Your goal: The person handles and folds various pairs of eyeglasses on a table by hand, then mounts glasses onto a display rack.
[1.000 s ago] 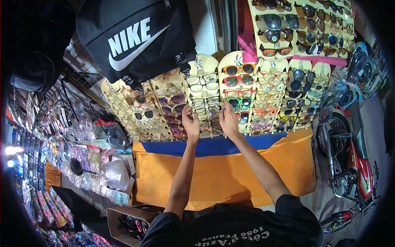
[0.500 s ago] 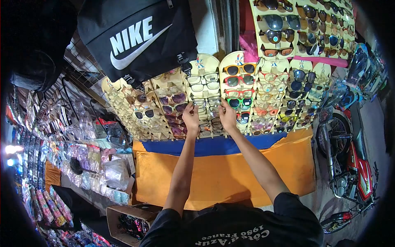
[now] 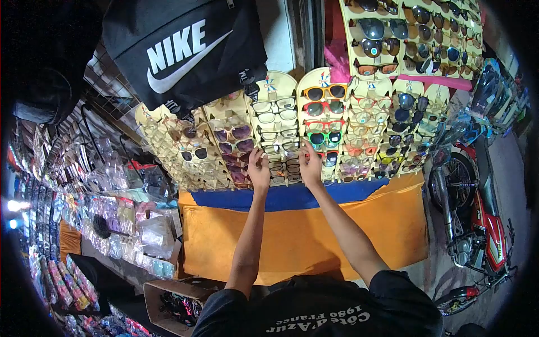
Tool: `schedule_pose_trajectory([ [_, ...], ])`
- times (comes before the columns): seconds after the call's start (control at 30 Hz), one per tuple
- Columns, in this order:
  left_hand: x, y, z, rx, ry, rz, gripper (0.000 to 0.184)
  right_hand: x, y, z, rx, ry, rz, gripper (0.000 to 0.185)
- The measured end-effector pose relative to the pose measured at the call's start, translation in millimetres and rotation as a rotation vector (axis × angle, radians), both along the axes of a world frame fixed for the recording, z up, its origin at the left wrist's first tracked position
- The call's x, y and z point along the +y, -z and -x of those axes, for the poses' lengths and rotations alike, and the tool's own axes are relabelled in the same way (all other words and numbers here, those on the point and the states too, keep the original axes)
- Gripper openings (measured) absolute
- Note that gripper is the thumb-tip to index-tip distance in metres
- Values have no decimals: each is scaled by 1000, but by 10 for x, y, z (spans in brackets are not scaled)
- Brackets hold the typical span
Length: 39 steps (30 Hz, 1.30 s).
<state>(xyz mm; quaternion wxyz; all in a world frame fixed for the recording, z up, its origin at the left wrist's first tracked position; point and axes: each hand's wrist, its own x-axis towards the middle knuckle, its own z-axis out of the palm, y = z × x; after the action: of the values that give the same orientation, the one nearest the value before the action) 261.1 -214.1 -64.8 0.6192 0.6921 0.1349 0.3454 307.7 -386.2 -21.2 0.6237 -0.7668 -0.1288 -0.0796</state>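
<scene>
My left hand [image 3: 259, 170] is at the left edge of a cream rack column [image 3: 270, 82] of clear-lens glasses. Its fingers are partly curled, with a gap between thumb and fingertips. Across the same column, at its right edge, my right hand [image 3: 310, 165] has bent fingers spread apart. A pair of dark-framed glasses [image 3: 281, 147] sits on the column between my fingertips; whether I touch it is too small to tell. Green-framed sunglasses [image 3: 325, 138] hang just right of my right hand. Purple-lens sunglasses [image 3: 236, 146] are above and left of my left hand.
A black backpack [image 3: 185, 50] hangs at the upper left. Orange cloth [image 3: 303, 236] and blue cloth [image 3: 281, 200] cover the stand's front. More sunglasses [image 3: 375, 47] hang at the upper right. A red motorcycle [image 3: 494, 236] stands right; a cardboard box [image 3: 154, 306] sits lower left.
Both hands have moved slightly down along the glasses column, and their fingers are more curled than a second ago. The view has shifted a little.
</scene>
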Motion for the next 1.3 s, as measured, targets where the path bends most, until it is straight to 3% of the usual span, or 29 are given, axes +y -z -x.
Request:
schedule_pose_trajectory([
  [0.1, 228, 605, -130, -57, -14, -117, 44, 0, 457, -98, -66, 24, 120, 43],
  [0.2, 205, 388, -53, 70, 79, -37, 42, -3, 519, -205, -92, -33, 149, 46],
  [0.37, 137, 141, 15, 276, 185, 19, 47, 18, 347, -351, 198, -206, 133, 51],
  [0.43, 154, 130, -36, 255, 152, -65, 51, 48, 397, -434, 91, -188, 132, 52],
  [0.5, 166, 102, -37, 233, 235, 5, 51, 71, 470, -498, 193, -257, 18, 51],
  [0.53, 82, -210, 72, 350, 279, 151, 51, 14, 293, -431, 347, -288, -9, 50],
  [0.63, 121, -170, 71, 328, 262, 98, 51, -12, 431, -514, 148, -292, 151, 49],
  [0.73, 93, -180, 155, 296, 239, -11, 51, -112, 272, -425, 294, -321, 81, 51],
  [0.87, 158, 175, -2, 234, 228, -81, 51, -52, 309, -391, 160, -300, 14, 49],
  [0.93, 127, 192, -53, 295, 93, -167, 52, -21, 299, -427, 189, -277, 48, 49],
  [1.13, 139, 228, -76, 284, 112, -98, 47, -8, 277, -432, 182, -202, 150, 40],
  [1.2, 130, 204, -48, 255, 110, -85, 45, -34, 221, -374, 220, -237, -1, 32],
  [1.3, 54, 21, 114, 249, 144, 11, 40, -61, 269, -361, 181, -216, 14, 32],
])
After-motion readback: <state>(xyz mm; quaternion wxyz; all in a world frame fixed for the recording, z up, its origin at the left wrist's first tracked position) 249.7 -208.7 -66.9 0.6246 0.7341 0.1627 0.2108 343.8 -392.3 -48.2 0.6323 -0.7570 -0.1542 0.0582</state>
